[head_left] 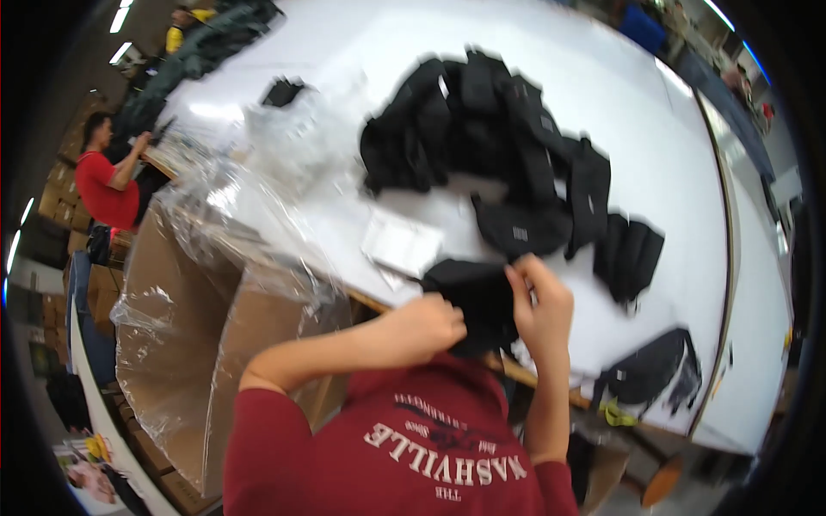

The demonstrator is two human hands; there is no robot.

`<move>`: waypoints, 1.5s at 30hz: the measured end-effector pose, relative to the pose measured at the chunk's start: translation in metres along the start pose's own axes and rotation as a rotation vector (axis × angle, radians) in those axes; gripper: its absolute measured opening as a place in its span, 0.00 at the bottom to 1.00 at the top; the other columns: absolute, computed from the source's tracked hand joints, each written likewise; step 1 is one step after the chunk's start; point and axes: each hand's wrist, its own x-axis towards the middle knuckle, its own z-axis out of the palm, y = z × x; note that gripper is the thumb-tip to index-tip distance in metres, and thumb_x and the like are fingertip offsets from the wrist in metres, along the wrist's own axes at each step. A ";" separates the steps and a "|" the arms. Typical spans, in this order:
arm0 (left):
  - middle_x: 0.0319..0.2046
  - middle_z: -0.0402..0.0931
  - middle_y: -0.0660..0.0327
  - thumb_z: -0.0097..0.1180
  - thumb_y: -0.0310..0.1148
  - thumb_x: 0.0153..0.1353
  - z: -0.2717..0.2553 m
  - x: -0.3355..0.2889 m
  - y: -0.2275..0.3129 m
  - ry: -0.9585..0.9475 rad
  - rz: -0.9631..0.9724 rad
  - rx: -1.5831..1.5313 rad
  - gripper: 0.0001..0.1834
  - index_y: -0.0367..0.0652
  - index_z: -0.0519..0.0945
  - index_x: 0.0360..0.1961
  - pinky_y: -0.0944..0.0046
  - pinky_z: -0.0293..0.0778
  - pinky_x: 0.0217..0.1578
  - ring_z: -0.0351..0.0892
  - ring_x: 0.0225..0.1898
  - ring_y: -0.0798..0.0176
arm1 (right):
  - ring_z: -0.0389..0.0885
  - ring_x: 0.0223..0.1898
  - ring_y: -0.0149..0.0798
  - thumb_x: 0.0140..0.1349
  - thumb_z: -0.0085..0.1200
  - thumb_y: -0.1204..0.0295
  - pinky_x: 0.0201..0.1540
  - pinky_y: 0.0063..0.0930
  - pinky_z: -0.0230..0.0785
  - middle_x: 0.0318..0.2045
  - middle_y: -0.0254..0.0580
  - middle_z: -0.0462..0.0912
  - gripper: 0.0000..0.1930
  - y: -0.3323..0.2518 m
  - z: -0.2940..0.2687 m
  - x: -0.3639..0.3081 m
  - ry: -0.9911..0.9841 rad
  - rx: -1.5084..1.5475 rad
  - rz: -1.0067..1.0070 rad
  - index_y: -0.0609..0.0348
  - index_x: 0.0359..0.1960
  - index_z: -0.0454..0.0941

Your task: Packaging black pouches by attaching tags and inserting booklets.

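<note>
A black fabric bag (477, 297) rests at the near edge of the white table (602, 112), held between both hands. My left hand (426, 327) grips its lower left side, fingers curled closed. My right hand (542, 297) pinches its upper right edge between thumb and fingers. Just beyond lies a heap of several more black bags (495, 129). A flat white packet (400, 245) sits on the table to the left of the held bag.
A large cardboard box lined with clear plastic (215, 292) stands left of the table. Crumpled clear plastic bags (297, 133) lie at the back left. One black bag (650, 370) sits at the right near edge. A person in a red shirt (107, 176) works far left.
</note>
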 end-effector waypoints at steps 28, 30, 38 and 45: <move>0.19 0.72 0.56 0.59 0.37 0.57 -0.018 -0.074 -0.041 -0.070 -0.638 -0.824 0.14 0.37 0.75 0.35 0.65 0.64 0.24 0.66 0.19 0.63 | 0.74 0.41 0.31 0.52 0.58 0.83 0.50 0.26 0.66 0.35 0.38 0.75 0.24 0.057 -0.063 -0.076 -0.584 0.444 0.557 0.58 0.51 0.65; 0.19 0.71 0.55 0.59 0.37 0.57 -0.018 -0.071 -0.043 -0.080 -0.622 -0.818 0.13 0.37 0.75 0.35 0.65 0.64 0.24 0.66 0.19 0.62 | 0.82 0.37 0.33 0.55 0.54 0.85 0.44 0.23 0.71 0.33 0.43 0.81 0.09 0.072 -0.076 -0.074 -0.402 0.553 0.612 0.65 0.35 0.70; 0.18 0.71 0.53 0.60 0.36 0.56 -0.019 -0.036 -0.036 -0.161 -0.374 -0.739 0.11 0.40 0.77 0.34 0.62 0.65 0.23 0.71 0.19 0.54 | 0.79 0.43 0.33 0.62 0.56 0.75 0.50 0.29 0.70 0.43 0.38 0.81 0.08 0.080 -0.008 -0.068 0.265 1.411 0.546 0.58 0.43 0.76; 0.22 0.75 0.55 0.62 0.33 0.52 -0.029 -0.016 -0.022 -0.263 -0.302 -0.527 0.09 0.41 0.79 0.33 0.60 0.69 0.26 0.77 0.25 0.52 | 0.75 0.32 0.23 0.55 0.61 0.79 0.38 0.18 0.66 0.29 0.32 0.80 0.09 0.036 -0.024 -0.038 0.127 0.639 0.291 0.64 0.37 0.75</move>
